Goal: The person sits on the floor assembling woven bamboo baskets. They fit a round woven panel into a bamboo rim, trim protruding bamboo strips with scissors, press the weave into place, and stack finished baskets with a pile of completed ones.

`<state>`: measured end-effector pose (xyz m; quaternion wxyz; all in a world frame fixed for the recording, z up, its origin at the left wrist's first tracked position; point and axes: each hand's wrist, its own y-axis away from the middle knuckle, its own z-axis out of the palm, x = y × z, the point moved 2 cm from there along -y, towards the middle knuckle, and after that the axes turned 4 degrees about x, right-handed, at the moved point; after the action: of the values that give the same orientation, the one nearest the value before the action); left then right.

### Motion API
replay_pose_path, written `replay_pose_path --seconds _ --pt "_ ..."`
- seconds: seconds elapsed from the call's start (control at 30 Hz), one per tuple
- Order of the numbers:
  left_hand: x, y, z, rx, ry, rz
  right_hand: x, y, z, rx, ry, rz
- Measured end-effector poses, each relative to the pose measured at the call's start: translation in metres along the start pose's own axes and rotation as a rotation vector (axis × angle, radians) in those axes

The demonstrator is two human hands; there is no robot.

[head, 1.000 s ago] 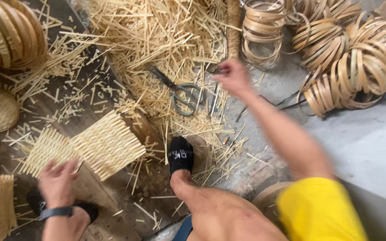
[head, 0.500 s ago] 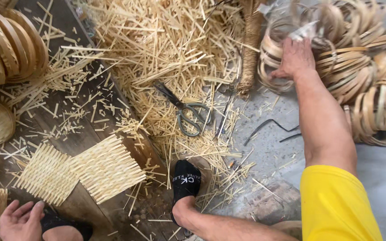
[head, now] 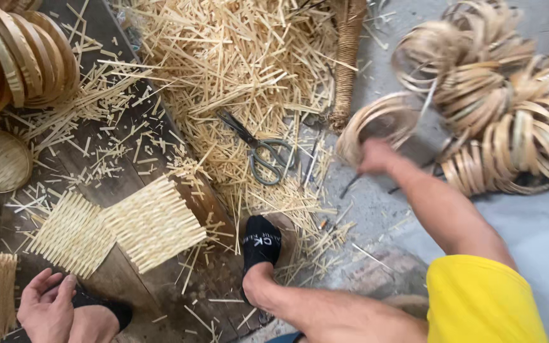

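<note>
Right hand (head: 376, 157), earlier up at the far-right pile of rings (head: 509, 108), has come nearer, fingers closed on one bamboo ring (head: 376, 124), blurred. Left hand (head: 47, 305): fingers loosely spread, holding nothing, resting on a black-socked foot (head: 106, 311), near left. Woven mats (head: 122, 225) just beyond. Scissors (head: 258, 149) on the straw heap (head: 236, 63), centre.

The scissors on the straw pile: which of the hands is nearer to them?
Right. The right hand is beside the scissors, pulling a bamboo ring. The left hand rests far off at the lower left.
</note>
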<state>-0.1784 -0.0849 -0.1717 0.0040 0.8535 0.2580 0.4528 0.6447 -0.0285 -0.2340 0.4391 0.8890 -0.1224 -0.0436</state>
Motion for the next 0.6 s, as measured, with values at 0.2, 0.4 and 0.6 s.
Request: replay_pose_path --seconds 0.2,0.4,0.6 --pt "0.013 0.013 0.001 -0.045 0.166 0.010 -0.038 0.127 0.057 0.070 -0.251 -0.142" --pt "0.038 0.022 0.002 -0.088 0.105 0.061 -0.041 0.169 0.060 0.440 -0.738 -0.037" --pt "0.037 0.030 -0.009 -0.070 0.175 0.087 -0.042 0.174 0.084 0.689 -0.690 -0.166"
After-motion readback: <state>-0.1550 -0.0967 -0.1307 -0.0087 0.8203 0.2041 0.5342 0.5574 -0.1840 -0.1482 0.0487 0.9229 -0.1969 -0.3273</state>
